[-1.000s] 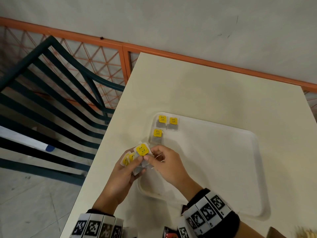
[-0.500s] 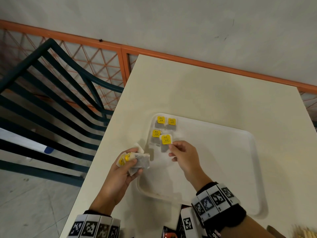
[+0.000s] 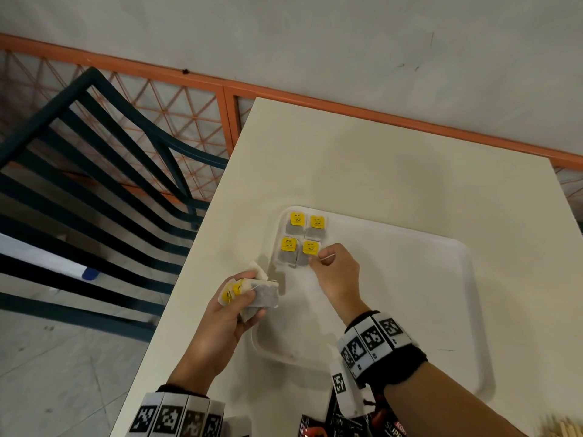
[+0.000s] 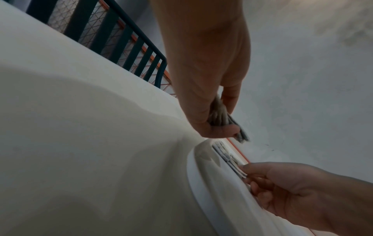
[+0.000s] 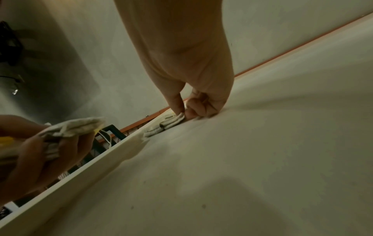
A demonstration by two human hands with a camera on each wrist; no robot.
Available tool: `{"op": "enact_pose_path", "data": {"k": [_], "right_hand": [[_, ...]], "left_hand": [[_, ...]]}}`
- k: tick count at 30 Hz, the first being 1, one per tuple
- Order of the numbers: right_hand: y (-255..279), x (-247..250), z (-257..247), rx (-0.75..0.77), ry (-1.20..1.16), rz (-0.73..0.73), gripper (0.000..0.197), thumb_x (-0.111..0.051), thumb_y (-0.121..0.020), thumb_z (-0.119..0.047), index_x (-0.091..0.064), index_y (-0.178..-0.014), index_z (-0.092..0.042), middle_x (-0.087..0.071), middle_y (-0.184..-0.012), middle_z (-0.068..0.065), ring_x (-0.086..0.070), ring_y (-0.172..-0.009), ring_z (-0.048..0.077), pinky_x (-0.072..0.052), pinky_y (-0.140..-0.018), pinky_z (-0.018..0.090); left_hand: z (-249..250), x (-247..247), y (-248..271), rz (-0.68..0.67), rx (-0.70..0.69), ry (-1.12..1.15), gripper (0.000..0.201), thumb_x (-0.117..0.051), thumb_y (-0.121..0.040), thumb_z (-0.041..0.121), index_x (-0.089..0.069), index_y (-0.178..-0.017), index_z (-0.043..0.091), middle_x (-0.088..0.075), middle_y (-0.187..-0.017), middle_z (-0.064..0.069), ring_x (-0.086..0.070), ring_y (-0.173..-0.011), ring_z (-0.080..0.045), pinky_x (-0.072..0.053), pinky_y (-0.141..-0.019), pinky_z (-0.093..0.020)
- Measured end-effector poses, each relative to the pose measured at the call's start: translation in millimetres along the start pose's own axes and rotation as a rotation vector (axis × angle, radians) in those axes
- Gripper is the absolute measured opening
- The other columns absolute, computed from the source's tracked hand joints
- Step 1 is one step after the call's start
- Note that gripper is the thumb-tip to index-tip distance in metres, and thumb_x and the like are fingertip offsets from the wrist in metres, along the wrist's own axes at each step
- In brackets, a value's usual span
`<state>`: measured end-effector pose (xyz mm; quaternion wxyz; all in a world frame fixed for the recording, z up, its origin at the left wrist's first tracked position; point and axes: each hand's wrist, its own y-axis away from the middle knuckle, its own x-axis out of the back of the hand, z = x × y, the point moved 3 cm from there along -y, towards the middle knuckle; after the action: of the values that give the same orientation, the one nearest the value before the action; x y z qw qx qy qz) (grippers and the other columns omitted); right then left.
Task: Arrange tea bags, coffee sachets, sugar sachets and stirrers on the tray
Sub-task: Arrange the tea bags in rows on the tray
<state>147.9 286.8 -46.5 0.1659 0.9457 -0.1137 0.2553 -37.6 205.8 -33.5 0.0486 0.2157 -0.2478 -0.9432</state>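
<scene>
Your right hand sits low on the tray, fingers curled, thumb and forefinger pinching the right edge of the nearest tea bag; in the right wrist view that bag lies flat on the tray floor under your fingertips. Your left hand hovers just off the tray's left rim, over the table, closed round a bundle of tea bags; at least two yellow tags show in it, but you cannot count the bags themselves. Four tea bags lie on the tray in its far left corner, two rows of two, tags facing up and edges touching or nearly so; the pinched one is the near right of the four. The bundle is near that block, apart from it. At the near edge of the head view, dark sachets lie on the table under your right wrist, too cut off to count, and pale stirrers blur in the corner.
</scene>
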Motion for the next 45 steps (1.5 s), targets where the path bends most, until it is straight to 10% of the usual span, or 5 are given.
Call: {"op": "enact_pose_path", "data": {"k": [9, 17, 25, 31, 45], "right_hand": [[9, 2, -11, 0.153, 0.042, -0.053, 0.009, -0.063, -0.085, -0.019, -0.056, -0.086, -0.012, -0.051, -0.065, -0.008, -0.048, -0.060, 0.005, -0.037, -0.055, 0.005], [52, -12, -23, 0.088, -0.071, -0.568, 0.010, -0.065, -0.083, -0.035, -0.060, -0.079, -0.027, -0.060, -0.072, -0.010, -0.055, -0.067, 0.008, -0.041, -0.060, 0.016], [65, -3, -21, 0.390, -0.074, -0.225, 0.014, -0.072, -0.076, -0.013, -0.061, -0.081, -0.019, -0.054, -0.080, -0.011, -0.055, -0.076, 0.008, -0.045, -0.062, 0.012], [82, -8, -18, 0.584, -0.008, -0.441, 0.017, -0.064, -0.077, -0.002, -0.065, -0.092, -0.009, -0.048, -0.098, -0.010, -0.054, -0.092, 0.006, -0.049, -0.077, 0.012], [87, -10, -14, -0.085, -0.231, -0.809, 0.029, -0.038, -0.097, -0.037, -0.064, -0.098, -0.023, -0.062, -0.094, -0.006, -0.054, -0.086, 0.009, -0.046, -0.073, 0.023]], "left_hand": [[2, -6, 0, -0.021, -0.006, 0.069, 0.031, -0.045, -0.091, 0.000, -0.060, -0.113, 0.016, -0.065, -0.106, -0.005, -0.064, -0.100, -0.021, -0.057, -0.077, -0.029], [5, -7, 1, 0.020, -0.041, 0.021, 0.027, -0.053, -0.088, 0.003, -0.059, -0.111, 0.016, -0.065, -0.106, -0.009, -0.064, -0.102, -0.023, -0.056, -0.082, -0.034], [0, 2, 3, 0.219, 0.020, 0.144, 0.025, -0.059, -0.086, 0.014, -0.061, -0.111, 0.011, -0.065, -0.103, -0.009, -0.064, -0.095, -0.027, -0.059, -0.066, -0.027], [3, -6, 6, 0.150, -0.016, 0.125, 0.019, -0.059, -0.086, 0.013, -0.060, -0.105, 0.018, -0.069, -0.088, 0.001, -0.068, -0.078, -0.007, -0.056, -0.066, -0.022], [7, 2, 16, 0.014, -0.084, -0.023, 0.039, -0.069, -0.065, 0.016, -0.062, -0.102, 0.026, -0.066, -0.088, 0.003, -0.064, -0.084, -0.012, -0.047, -0.075, -0.027]]}}
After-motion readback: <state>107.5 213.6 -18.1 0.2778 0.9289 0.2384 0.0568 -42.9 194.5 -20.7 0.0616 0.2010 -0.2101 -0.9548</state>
